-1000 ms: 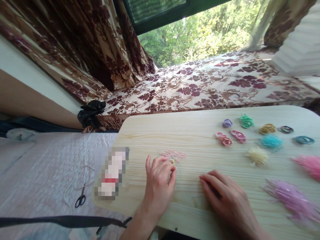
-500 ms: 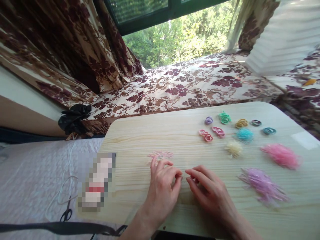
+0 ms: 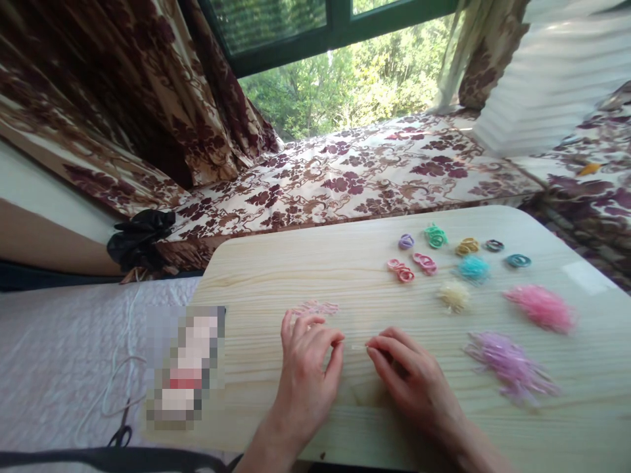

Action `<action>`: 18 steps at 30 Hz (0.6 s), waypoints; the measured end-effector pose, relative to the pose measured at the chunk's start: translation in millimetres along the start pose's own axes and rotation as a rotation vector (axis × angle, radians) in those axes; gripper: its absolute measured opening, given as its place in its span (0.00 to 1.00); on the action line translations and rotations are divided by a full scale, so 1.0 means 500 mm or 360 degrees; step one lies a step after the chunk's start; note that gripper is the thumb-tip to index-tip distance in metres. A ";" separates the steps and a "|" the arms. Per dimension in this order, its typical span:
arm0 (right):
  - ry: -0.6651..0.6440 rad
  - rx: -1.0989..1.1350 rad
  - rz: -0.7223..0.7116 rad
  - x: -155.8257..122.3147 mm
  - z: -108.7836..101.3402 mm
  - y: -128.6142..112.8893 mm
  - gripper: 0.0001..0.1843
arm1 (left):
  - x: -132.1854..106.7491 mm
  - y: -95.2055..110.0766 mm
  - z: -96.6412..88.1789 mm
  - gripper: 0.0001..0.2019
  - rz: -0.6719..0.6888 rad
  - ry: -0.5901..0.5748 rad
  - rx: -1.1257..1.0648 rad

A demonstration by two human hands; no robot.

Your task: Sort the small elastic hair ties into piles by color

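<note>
My left hand (image 3: 310, 361) is closed in a pinch of thumb and forefinger, its other fingers loosely bent above the table. Facing it, my right hand (image 3: 411, 368) pinches too, its fingertips a short gap away. A faint pale streak (image 3: 355, 347) shows between the two pinches; it is too thin and blurred to name. Just beyond my left fingers lies a small loose spread of pale pink bands (image 3: 318, 307). Right of my right hand is a heap of thin purple bands (image 3: 510, 364), with a pink heap (image 3: 539, 307) behind it.
On the wooden table (image 3: 276, 269) are a cream bundle (image 3: 453, 297), a turquoise bundle (image 3: 473, 268) and several coloured hair ties (image 3: 425, 263). A blurred-out object (image 3: 190, 368) lies at the left edge. Scissors (image 3: 121, 435) rest on the bed cover beside it.
My left hand has moved left, away from my right, widening the gap between the pinches. The pale streak now shows there. The view has shifted slightly.
</note>
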State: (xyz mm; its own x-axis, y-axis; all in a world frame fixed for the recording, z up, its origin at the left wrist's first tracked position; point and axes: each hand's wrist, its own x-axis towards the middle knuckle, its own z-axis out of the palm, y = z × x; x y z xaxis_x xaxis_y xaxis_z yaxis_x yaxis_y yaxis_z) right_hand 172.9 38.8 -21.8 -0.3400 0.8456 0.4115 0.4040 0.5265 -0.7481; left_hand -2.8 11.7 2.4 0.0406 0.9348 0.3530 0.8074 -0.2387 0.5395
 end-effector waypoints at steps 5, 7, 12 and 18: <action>0.0084 -0.0057 -0.0001 0.018 -0.047 -0.016 0.08 | -0.010 -0.019 0.002 0.09 0.0026 0.0054 0.0086; 0.0170 -0.0174 0.0027 0.021 -0.089 -0.007 0.08 | -0.015 -0.024 0.007 0.09 0.0059 0.0056 0.0096; 0.0418 -0.0573 0.0252 0.013 -0.205 0.067 0.13 | -0.020 -0.033 0.016 0.08 0.0154 0.0056 0.0111; 0.0386 -0.0774 0.0510 0.027 -0.247 0.131 0.19 | -0.021 -0.043 0.017 0.08 0.0265 0.0058 0.0205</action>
State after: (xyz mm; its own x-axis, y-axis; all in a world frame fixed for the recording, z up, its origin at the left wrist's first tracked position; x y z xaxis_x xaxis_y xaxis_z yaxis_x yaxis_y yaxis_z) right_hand 299.6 95.7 -1.0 0.0414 0.9339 0.3551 0.8133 0.1749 -0.5549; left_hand -15.5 9.4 -19.5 0.1605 0.8744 0.4579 0.8599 -0.3516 0.3700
